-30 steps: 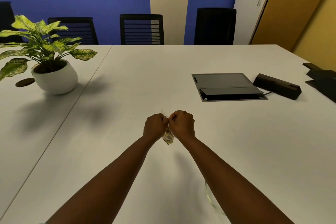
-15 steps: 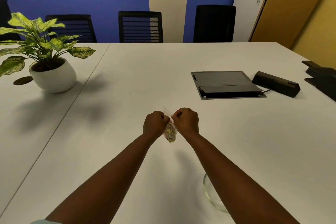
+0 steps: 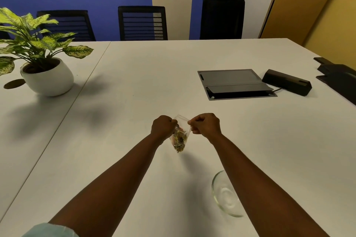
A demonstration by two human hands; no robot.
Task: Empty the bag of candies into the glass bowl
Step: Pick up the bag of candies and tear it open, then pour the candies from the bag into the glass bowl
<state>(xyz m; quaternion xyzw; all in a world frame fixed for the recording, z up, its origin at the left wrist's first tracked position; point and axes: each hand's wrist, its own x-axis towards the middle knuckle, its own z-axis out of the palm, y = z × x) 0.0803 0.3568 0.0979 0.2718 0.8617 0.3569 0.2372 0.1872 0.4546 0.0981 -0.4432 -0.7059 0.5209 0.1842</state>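
A potted plant [image 3: 41,52] in a round white pot stands far left on the white table [image 3: 134,86]. A grey flip-up cable box [image 3: 235,83] sits far right, a black device [image 3: 286,82] just beside it. Three black chairs [image 3: 142,22] line the far edge.

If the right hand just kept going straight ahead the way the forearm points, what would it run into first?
Probably nothing close. The right hand, pinching the candy bag, points up-table and slightly left over bare table; the grey panel lies off to its right. The chairs come next, though depth is unclear.
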